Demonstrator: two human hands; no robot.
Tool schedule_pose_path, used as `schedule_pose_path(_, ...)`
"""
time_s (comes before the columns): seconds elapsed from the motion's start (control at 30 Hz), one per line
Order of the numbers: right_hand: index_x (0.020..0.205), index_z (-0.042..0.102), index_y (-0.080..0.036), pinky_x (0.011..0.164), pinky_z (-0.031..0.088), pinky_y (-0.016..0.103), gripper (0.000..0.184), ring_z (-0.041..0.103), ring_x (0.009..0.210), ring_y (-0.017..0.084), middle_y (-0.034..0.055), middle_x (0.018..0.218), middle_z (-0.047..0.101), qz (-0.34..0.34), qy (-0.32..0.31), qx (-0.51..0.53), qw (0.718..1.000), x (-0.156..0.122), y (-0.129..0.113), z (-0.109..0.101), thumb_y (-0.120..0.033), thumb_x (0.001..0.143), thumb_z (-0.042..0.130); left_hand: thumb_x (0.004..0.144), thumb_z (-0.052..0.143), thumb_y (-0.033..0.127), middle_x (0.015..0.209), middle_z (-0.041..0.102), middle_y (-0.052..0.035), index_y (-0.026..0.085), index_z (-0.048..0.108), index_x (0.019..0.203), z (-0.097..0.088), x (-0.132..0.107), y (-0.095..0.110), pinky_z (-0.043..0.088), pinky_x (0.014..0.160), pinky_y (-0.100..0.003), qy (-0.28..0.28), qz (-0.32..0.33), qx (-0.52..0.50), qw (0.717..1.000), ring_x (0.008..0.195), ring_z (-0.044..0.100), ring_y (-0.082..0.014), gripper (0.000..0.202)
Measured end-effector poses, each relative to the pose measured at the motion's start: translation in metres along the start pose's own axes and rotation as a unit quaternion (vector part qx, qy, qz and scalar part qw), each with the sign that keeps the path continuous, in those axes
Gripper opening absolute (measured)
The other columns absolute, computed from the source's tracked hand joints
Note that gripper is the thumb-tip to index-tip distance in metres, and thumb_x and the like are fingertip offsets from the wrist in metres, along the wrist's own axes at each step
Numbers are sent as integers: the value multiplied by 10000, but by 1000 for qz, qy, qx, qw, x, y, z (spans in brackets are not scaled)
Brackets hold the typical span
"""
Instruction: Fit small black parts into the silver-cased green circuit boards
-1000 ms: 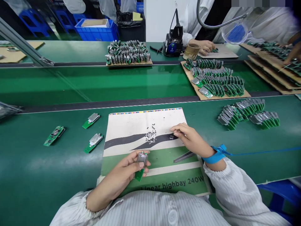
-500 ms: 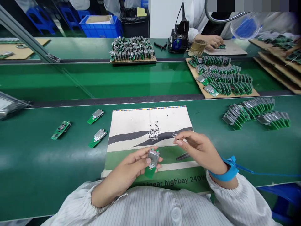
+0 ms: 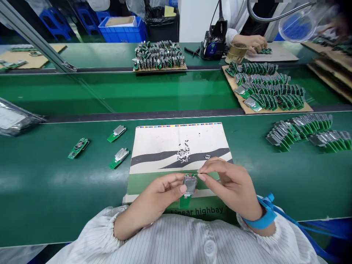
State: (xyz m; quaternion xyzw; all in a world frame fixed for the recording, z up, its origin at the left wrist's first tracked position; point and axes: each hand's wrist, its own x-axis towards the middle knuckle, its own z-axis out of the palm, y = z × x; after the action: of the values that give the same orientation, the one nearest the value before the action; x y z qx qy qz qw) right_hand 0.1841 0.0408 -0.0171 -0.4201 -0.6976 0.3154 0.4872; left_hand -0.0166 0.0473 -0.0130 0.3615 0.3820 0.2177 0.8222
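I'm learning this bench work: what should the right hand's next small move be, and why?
Probably a slight nudge of the right hand, guiding the thin pale piece to the upper end of the circuit board: that hand pinches it beside that end, while the left hand holds the board. Contact is unclear.

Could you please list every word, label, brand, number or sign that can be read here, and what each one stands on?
"Linear highbay": on the printed sheet; its first letter is partly hidden, and anything further along is too covered by the right hand to read.
Too small to read: the blue label on the black device, and any markings on the held circuit board.
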Motion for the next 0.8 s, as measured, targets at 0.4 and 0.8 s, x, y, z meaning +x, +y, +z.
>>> schedule_pose_path(0.4, 1019, 552, -238, 589, 513, 335, 302, 653, 701, 172, 24, 797, 703, -94, 18, -72, 993, -1, -8, 8, -16, 824, 617, 829, 692, 357, 816, 656, 4, 236, 706, 1022, 4, -1, 5, 402, 701, -225, 8, 28, 24, 999, 759, 549, -122, 228)
schedule_pose_path(0.8, 999, 525, -267, 569, 513, 328, 314, 670, 705, 178, 6, 791, 702, -117, 23, -98, 988, -2, -10, 7, -20, 825, 610, 851, 669, 347, 964, 706, -10, 273, 687, 1075, 3, -3, 3, 421, 760, -222, -2, 31, 30, 999, 883, 594, -136, 236)
